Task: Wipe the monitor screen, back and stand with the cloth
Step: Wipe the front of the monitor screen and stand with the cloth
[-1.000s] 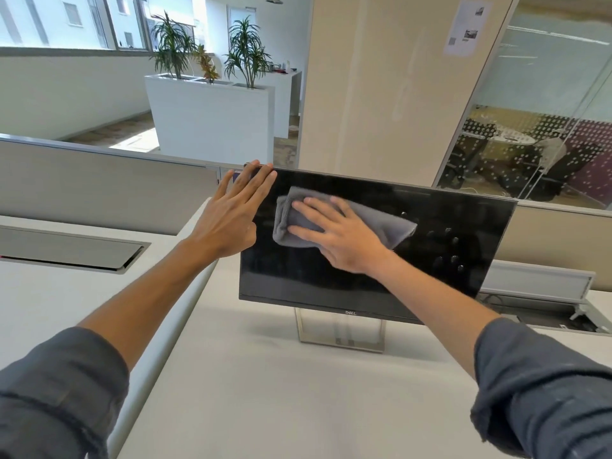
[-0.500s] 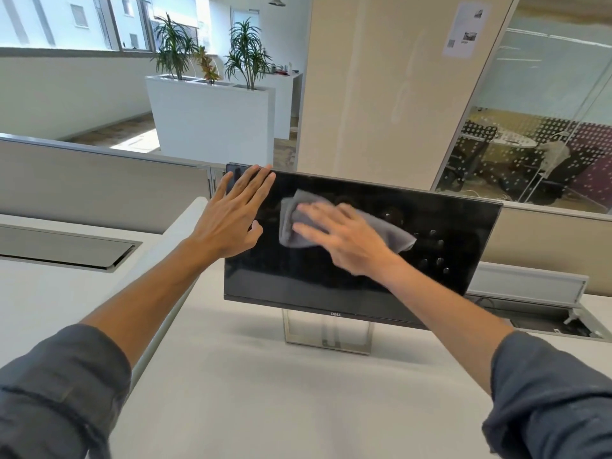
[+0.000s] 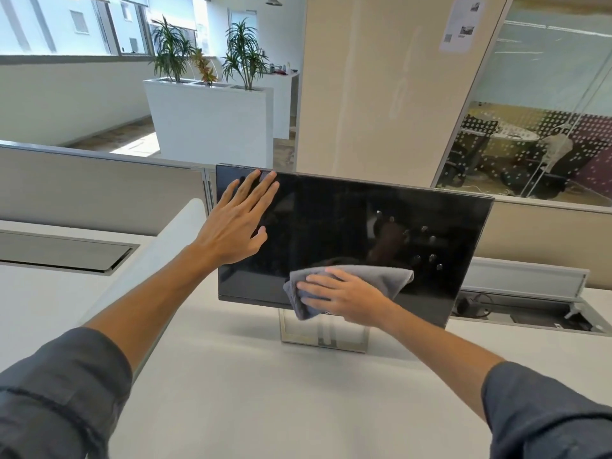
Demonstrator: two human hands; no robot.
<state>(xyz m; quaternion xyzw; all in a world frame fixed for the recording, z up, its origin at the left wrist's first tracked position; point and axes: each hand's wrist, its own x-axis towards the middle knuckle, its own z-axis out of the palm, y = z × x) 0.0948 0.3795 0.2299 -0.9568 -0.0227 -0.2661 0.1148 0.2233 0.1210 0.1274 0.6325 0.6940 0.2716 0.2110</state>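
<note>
A black monitor (image 3: pixel 334 223) stands on a white desk (image 3: pixel 265 402), its screen dark and facing me. Its silver stand (image 3: pixel 323 336) shows below the bottom bezel. My left hand (image 3: pixel 236 223) rests flat against the screen's upper left part, fingers straight and spread toward the top edge. My right hand (image 3: pixel 341 298) presses a grey cloth (image 3: pixel 387 279) against the lower middle of the screen, fingers laid flat over it. The cloth's lower fold hangs over the bottom bezel. The monitor's back is hidden.
A grey partition (image 3: pixel 99 190) runs behind the desk. A closed cable flap (image 3: pixel 63 253) is set into the desk at left, and an open cable tray (image 3: pixel 530 309) with cables lies right of the monitor. Planters and glass-walled rooms stand beyond.
My right hand has slid the cloth down from the upper middle of the screen to its bottom edge. My left hand has stayed flat on the upper left of the screen.
</note>
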